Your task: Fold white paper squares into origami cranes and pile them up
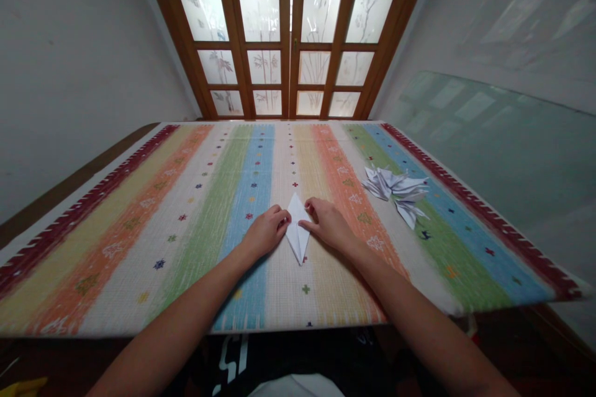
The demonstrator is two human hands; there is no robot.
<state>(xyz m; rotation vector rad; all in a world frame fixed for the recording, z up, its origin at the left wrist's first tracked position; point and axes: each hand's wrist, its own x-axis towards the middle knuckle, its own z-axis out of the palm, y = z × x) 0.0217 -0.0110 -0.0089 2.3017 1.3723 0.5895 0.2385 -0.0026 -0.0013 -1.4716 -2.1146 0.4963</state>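
A sheet of white paper folded into a narrow diamond (298, 239) lies on the striped tablecloth in front of me, one point toward me and one away. At its left corner my left hand (269, 227) has its fingers closed on the edge. My right hand (327, 221) grips the right side, thumb resting on the paper's face and fingers curled at the edge. To the right lies a small heap of folded white paper pieces (395, 189) with pointed tips, apart from both hands.
The striped tablecloth (195, 260) covers a wide table, its near edge close to my body. Beyond the far edge stand wooden doors (288, 43) with glass panes. A pale glass-like panel (503, 155) leans along the right wall.
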